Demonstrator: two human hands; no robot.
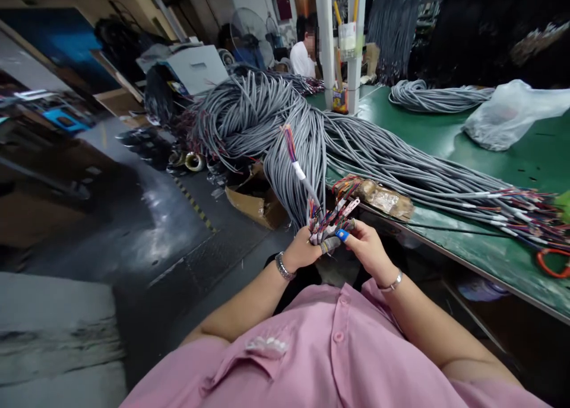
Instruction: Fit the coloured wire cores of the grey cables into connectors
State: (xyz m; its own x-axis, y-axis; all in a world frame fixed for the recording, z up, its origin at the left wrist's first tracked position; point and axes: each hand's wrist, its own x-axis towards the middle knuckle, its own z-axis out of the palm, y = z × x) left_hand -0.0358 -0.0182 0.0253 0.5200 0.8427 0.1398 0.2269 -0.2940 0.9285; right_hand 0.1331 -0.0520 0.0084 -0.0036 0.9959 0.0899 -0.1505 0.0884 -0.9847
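Green tabletop [425,129] ahead and to the right of the right grip [367,247]; glossy grey floor [154,218] off to the left of the left grip [300,250], marked with yellow-and-black tape [196,205]; co-worker in white [303,59] far ahead of both, just left of a pale post [327,40].

Left grip closed round a cluster of cable ends [317,233], white sleeves and multicoloured wires poking up above the fingers; metal watch [284,266] on the wrist behind. Right grip nearly closed, thumb and fingers drawn together at the right side of the same cluster; cannot tell what, if anything, pinched between; blue wrap [342,234] on the thumb; pale perforated strip [350,207] just above the thumb, among the wires; thin bracelet [392,280] on the wrist.

Lone cable end with white sleeve [298,170] jutting up ahead of the left grip, orange and purple wires fanned at the tip; hanging grey cables [285,185] close behind it, falling from a big heap [249,111] farther ahead; open cardboard box [249,206] left of and beyond the left grip.

Brown taped bundle [387,200] just beyond the right grip, at the tabletop edge; long grey cables [401,158] past it, running rightward; orange loop handle [552,274] well to the right; clear plastic bag [503,117] and coiled cable [431,96] farther ahead, same side.
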